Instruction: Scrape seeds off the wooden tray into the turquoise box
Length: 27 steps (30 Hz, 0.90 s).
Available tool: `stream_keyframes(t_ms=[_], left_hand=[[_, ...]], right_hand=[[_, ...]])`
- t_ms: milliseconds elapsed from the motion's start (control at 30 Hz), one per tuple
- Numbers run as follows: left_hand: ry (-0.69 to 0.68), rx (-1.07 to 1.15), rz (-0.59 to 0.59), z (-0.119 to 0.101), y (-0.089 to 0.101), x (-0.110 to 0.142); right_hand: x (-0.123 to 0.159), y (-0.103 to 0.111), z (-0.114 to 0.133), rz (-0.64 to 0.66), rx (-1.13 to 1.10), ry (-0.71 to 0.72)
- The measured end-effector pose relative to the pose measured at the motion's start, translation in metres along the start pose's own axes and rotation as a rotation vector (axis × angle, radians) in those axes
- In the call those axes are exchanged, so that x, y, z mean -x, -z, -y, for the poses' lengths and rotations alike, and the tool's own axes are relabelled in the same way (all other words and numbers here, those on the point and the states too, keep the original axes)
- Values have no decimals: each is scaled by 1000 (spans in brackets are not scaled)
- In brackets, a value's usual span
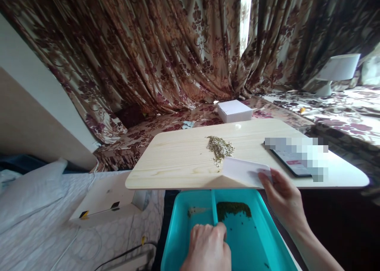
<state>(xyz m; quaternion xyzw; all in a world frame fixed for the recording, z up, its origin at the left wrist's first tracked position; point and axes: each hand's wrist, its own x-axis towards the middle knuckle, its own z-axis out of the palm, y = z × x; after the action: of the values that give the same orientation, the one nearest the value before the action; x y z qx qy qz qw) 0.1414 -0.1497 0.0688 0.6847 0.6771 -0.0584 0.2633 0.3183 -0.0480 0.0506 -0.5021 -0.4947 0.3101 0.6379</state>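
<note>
My right hand pinches a thin white card between thumb and fingers, tilted over the front part of the wooden tabletop. Just beyond the card's left end lies a loose pile of small green and pale grains. Below the table edge sits a turquoise two-compartment tray. My left hand is closed over its central divider. Dark green grains gather at the far end of the right compartment. A few pale grains lie in the left one.
A tablet-like device, partly blurred out, rests on the table's right side. Behind the table stands a white box near the patterned curtains. Another white box and cables lie on the bed at left. A lamp stands far right.
</note>
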Motion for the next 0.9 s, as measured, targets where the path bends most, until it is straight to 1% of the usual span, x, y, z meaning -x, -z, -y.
stream_keyframes(t_ms=[100, 167, 267, 400, 567, 733, 900], left_hand=[[2, -2, -25, 1, -1, 1], [4, -4, -26, 2, -1, 3], [-4, 1, -45, 5, -3, 5], [-12, 13, -113, 7, -5, 7], [-12, 1, -113, 8, -4, 7], [1, -14, -93, 6, -1, 10], [7, -33, -81, 4, 0, 9]], right_hand=[[-1, -3, -1, 36, -60, -19], [-5, -1, 1, 10, -78, -30], [-14, 5, 4, -22, -52, -31], [-26, 10, 0, 18, -35, -14], [-31, 13, -6, 72, -64, -8], [-32, 18, -3, 89, -29, 18], [-40, 8, 0, 93, -92, 11]])
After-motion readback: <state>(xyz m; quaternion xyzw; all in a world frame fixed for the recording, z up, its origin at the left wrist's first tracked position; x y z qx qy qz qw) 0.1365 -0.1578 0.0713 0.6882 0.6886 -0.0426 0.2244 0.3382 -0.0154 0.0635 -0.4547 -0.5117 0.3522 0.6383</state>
